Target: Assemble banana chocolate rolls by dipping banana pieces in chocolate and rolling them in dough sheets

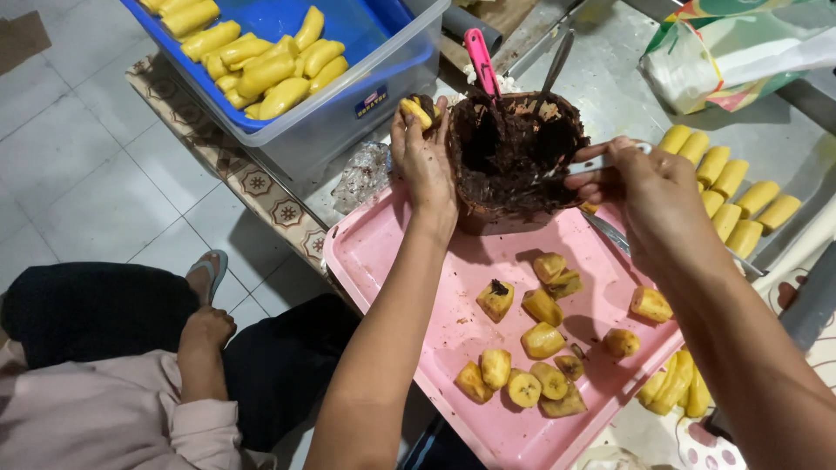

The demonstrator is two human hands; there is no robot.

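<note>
A blue tub of yellow pieces, a printed bag, another person's pink sleeve.

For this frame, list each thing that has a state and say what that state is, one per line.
Left hand: fingers holding a banana piece beside the tub.
Right hand: gripping a spoon that reaches into the tub.
Brown tub: open, smeared with dark chocolate paste.
Pink tray: holds cut banana pieces, one topped with paste.
Blue bin: open, part filled with peeled bananas.
</note>
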